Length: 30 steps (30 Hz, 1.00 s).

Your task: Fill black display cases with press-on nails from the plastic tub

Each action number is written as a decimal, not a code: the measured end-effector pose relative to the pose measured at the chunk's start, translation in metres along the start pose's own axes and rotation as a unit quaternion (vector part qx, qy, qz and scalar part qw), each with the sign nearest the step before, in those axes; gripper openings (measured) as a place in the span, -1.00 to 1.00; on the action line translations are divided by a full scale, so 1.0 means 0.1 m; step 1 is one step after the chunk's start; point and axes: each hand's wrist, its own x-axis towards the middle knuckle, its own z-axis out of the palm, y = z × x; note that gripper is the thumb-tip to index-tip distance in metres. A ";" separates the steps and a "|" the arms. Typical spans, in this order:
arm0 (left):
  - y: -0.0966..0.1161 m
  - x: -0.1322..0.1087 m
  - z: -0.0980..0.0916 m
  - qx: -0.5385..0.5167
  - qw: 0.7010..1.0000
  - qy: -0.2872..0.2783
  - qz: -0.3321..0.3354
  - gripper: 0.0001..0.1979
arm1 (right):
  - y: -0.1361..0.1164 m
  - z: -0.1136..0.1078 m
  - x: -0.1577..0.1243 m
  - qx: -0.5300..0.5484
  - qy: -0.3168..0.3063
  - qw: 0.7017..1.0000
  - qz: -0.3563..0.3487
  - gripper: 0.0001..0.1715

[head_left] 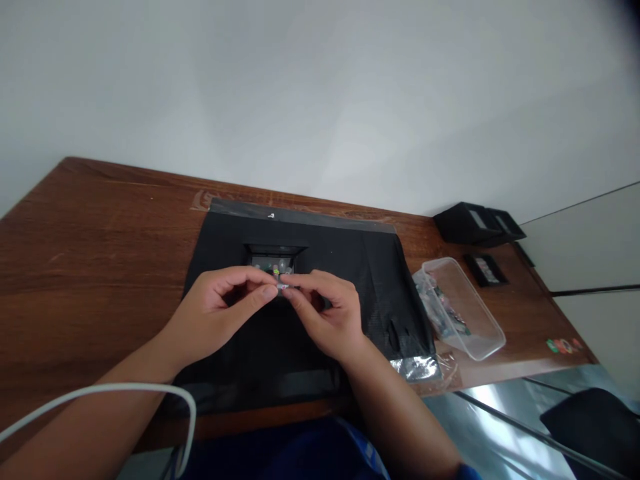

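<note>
Over a black mat (340, 253), my left hand (223, 307) and my right hand (327, 310) meet fingertip to fingertip. Both are closed in a pinch on a tiny pale piece (283, 287) with a pinkish spot; it is too small to name. Just behind the fingertips sits a small black tray (277, 251) with clear and greenish bits in it. A yellow-green bit (276, 271) shows there, right above my fingers. My hands hide the tray's near part.
To the right, a clear plastic box (487, 320) holds small packets. Black bins (467, 223) stand at the back right, with a flat black tray (485, 269) before them. Colourful bits (564, 345) lie near the wooden table's (120, 233) right edge. A white cable (125, 387) crosses my left forearm.
</note>
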 end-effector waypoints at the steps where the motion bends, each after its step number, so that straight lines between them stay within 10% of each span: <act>1: 0.00 0.00 0.00 -0.003 1.000 -0.001 0.001 -0.79 | 0.00 0.00 0.00 0.000 -0.005 1.000 0.000 -0.86; 30: 0.08 0.00 0.07 0.018 0.995 0.100 0.002 -0.82 | -0.01 0.10 -0.08 0.005 0.004 0.997 0.071 -0.80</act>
